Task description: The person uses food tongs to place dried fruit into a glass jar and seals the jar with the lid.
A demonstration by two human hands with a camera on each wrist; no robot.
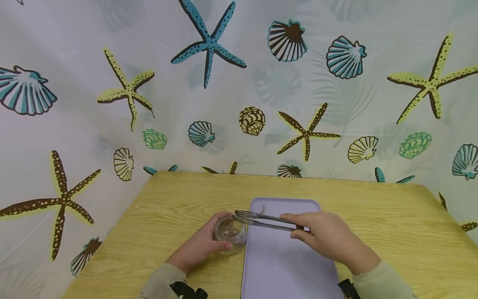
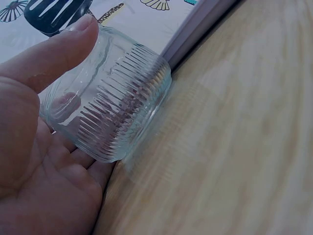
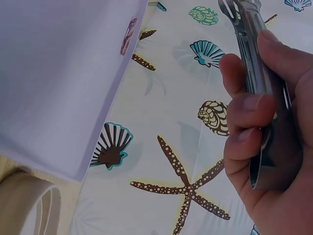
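My left hand (image 1: 203,245) holds a clear glass jar (image 2: 110,98) on the wooden table, thumb on one side and fingers on the other. The jar's wall is ribbed, and small reddish-brown bits lie at its bottom. My right hand (image 1: 326,234) grips metal tongs (image 1: 267,221) with slotted tips. Those tips hang above the jar's mouth, slightly apart; whether they pinch anything is too small to tell. In the right wrist view, the fingers curl around the tongs' handle (image 3: 279,147).
A lilac tray (image 1: 287,265) lies right of the jar, under the tongs. One thin reddish-brown piece (image 3: 128,36) is near its far edge. A pale round rim (image 3: 51,205) shows beside the tray. Behind the table (image 1: 392,232) hangs a shell-patterned cloth (image 1: 224,104).
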